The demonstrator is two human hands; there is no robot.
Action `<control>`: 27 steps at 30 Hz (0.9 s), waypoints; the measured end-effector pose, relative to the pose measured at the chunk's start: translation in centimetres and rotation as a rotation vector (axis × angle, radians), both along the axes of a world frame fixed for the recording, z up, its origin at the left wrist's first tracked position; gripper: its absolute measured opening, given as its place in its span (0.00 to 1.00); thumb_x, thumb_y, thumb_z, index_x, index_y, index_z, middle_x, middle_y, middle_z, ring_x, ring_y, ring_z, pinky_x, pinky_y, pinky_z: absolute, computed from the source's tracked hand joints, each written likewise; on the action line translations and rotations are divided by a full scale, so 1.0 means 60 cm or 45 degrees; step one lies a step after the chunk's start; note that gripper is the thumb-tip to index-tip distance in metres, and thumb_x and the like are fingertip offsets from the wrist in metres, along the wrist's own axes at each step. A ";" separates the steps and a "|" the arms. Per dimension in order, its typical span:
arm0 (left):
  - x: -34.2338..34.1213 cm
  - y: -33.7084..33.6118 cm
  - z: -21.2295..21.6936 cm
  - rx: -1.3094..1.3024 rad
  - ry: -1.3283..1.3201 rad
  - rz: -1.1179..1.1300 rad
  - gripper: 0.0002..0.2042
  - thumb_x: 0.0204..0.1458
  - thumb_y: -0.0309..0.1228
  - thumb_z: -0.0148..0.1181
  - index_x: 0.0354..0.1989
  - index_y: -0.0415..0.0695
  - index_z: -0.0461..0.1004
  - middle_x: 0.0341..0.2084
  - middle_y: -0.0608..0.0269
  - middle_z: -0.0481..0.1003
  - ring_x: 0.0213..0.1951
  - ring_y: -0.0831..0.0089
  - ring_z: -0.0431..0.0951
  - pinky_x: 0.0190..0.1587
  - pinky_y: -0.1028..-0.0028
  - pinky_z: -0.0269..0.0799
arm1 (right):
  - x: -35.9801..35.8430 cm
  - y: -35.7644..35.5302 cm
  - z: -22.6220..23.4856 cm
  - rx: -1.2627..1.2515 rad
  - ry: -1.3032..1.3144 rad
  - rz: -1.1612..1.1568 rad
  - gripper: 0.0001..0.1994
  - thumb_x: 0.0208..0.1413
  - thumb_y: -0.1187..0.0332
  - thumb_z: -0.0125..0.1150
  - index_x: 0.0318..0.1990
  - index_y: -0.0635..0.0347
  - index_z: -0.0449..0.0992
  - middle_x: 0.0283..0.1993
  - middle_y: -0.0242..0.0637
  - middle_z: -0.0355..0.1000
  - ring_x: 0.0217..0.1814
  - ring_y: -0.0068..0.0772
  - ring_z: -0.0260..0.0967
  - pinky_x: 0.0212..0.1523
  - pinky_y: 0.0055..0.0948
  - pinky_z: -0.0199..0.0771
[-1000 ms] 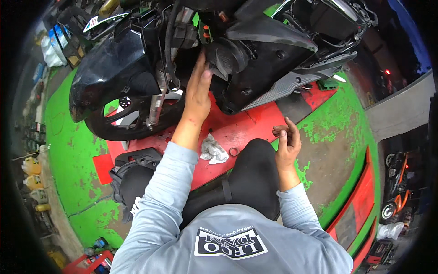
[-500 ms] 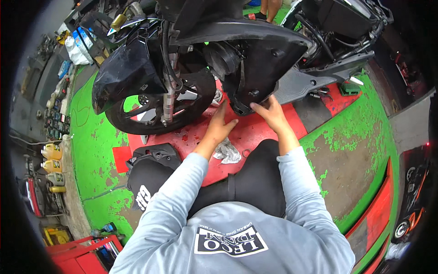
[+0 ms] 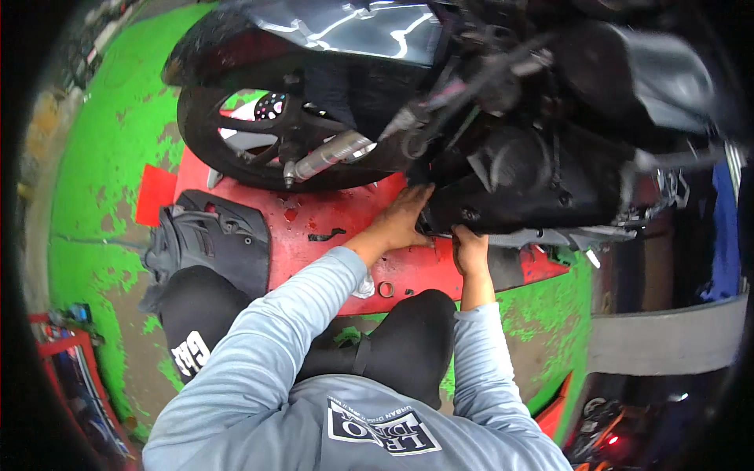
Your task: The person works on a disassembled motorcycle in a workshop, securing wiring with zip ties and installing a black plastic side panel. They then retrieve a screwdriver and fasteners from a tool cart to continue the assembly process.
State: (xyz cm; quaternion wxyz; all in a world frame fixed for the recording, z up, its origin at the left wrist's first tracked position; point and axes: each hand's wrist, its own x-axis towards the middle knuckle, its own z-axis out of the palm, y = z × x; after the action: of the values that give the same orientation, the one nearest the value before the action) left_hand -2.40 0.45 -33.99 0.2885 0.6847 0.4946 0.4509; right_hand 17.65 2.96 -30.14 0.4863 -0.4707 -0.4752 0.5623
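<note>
A black plastic lower body panel (image 3: 526, 208) of a scooter lies just ahead of me. My left hand (image 3: 400, 218) is at its front lower corner, the fingers round the edge and the thumb below. My right hand (image 3: 471, 251) holds the panel's lower edge, with the thumb up against it and the other fingers partly hidden underneath. To the left of the hands is the front wheel (image 3: 196, 145) with its silver fork leg (image 3: 334, 155). The scooter's upper right part is smeared by motion.
The scooter stands over a red platform (image 3: 294, 263). On it lie a dark grey plastic cover (image 3: 228, 239), a small black bracket (image 3: 327, 235), a ring (image 3: 386, 289) and a whitish rag (image 3: 364, 287). Peeling green floor (image 3: 102, 196) surrounds it. A red tool cart (image 3: 86, 365) stands lower left.
My view has turned and shifted, so the panel shows further right. Both hands have stayed at its lower edge; my left hand has closed in on the front corner.
</note>
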 end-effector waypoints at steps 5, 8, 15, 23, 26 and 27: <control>0.021 0.000 -0.022 0.028 -0.118 0.115 0.57 0.32 0.45 0.81 0.74 0.42 0.53 0.67 0.46 0.58 0.70 0.46 0.56 0.72 0.55 0.55 | -0.010 -0.016 0.019 -0.042 0.075 -0.016 0.29 0.46 0.87 0.51 0.59 0.59 0.70 0.55 0.36 0.72 0.59 0.37 0.71 0.64 0.36 0.70; 0.026 0.006 -0.038 0.110 -0.228 0.189 0.56 0.34 0.47 0.79 0.73 0.42 0.54 0.67 0.48 0.59 0.69 0.46 0.58 0.72 0.53 0.56 | 0.000 -0.001 0.017 0.099 0.091 0.057 0.31 0.45 0.86 0.51 0.62 0.58 0.68 0.60 0.36 0.70 0.64 0.40 0.68 0.68 0.40 0.67; 0.027 0.005 -0.069 0.212 -0.332 0.241 0.54 0.34 0.44 0.78 0.73 0.43 0.56 0.66 0.52 0.62 0.66 0.47 0.62 0.70 0.54 0.59 | -0.029 -0.022 0.077 -0.035 0.195 0.418 0.34 0.49 0.75 0.55 0.69 0.53 0.65 0.73 0.39 0.61 0.75 0.46 0.57 0.77 0.52 0.49; 0.026 -0.010 -0.064 0.186 -0.458 0.166 0.51 0.38 0.42 0.76 0.73 0.43 0.56 0.69 0.50 0.60 0.71 0.49 0.56 0.73 0.55 0.55 | 0.060 0.085 0.062 -0.110 0.335 0.343 0.30 0.65 0.48 0.52 0.66 0.60 0.69 0.69 0.44 0.68 0.68 0.50 0.67 0.73 0.53 0.58; 0.036 -0.025 -0.058 0.198 -0.456 0.175 0.51 0.39 0.41 0.76 0.74 0.43 0.54 0.70 0.51 0.59 0.73 0.48 0.52 0.74 0.56 0.52 | 0.144 0.126 0.051 -0.138 0.194 0.408 0.33 0.67 0.50 0.51 0.72 0.62 0.60 0.69 0.45 0.67 0.66 0.51 0.68 0.70 0.55 0.62; 0.038 -0.026 -0.058 0.197 -0.441 0.193 0.52 0.39 0.41 0.76 0.74 0.42 0.54 0.70 0.52 0.59 0.74 0.48 0.51 0.75 0.57 0.51 | 0.144 0.136 0.057 -0.124 0.175 0.391 0.33 0.67 0.50 0.51 0.72 0.62 0.60 0.69 0.46 0.67 0.66 0.51 0.68 0.70 0.55 0.62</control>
State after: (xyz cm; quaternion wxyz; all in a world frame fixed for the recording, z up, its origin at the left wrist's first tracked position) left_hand -0.11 -1.12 -37.48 0.2813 0.5778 0.4515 0.6190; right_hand 26.32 11.14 -26.70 0.4027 -0.3760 -0.4792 0.6832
